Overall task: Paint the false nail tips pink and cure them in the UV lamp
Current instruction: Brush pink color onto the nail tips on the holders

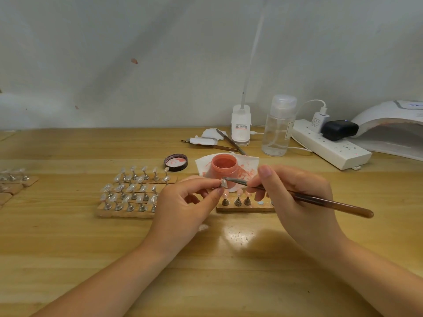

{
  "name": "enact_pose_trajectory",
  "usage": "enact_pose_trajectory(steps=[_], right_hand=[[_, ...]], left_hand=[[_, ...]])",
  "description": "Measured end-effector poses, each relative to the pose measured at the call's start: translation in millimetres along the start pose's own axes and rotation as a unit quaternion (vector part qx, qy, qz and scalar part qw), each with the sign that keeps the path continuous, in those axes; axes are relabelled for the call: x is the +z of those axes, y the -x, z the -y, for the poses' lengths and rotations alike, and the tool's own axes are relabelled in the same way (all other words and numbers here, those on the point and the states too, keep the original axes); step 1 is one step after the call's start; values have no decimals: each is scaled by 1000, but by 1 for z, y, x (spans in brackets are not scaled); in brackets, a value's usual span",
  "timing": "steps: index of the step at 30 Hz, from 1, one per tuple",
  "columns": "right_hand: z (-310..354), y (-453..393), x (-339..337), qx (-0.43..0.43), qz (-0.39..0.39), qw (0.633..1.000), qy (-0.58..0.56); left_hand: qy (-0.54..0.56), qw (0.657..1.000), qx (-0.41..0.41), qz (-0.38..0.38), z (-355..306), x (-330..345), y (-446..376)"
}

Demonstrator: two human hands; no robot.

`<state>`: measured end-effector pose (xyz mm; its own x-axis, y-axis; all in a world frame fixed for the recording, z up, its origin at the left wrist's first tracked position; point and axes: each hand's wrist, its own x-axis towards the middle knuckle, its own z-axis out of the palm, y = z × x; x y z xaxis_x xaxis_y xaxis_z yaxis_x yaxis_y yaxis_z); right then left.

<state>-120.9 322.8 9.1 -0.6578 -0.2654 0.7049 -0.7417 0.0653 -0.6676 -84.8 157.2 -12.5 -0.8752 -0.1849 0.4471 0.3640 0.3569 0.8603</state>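
Here the lamp base [240,126] label print is unreadably small.

Two bare forearms entering from the near edge, one from the near left, one from the near right, each ending in a bare hand: left hand [183,202], right hand [297,197]. No sleeves in view anywhere along either forearm, up to the frame's edge. No rings, bracelets, watch or gloves on either hand or wrist. Fingernails short and plain, without visible polish, clearest on the right hand's raised fingertip [265,171], rounded and trimmed close. Forearms smooth, slim, widening toward the near edge. Nothing else of the body in view: no torso, no clothing, no markings.
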Motion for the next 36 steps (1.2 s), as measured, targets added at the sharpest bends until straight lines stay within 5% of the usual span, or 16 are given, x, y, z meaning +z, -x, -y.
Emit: enact_pose_trajectory(steps=[36], right_hand=[[-1, 7, 0, 36, -43, 997, -60]], left_hand=[[0, 1000, 2, 5, 3, -1, 1]])
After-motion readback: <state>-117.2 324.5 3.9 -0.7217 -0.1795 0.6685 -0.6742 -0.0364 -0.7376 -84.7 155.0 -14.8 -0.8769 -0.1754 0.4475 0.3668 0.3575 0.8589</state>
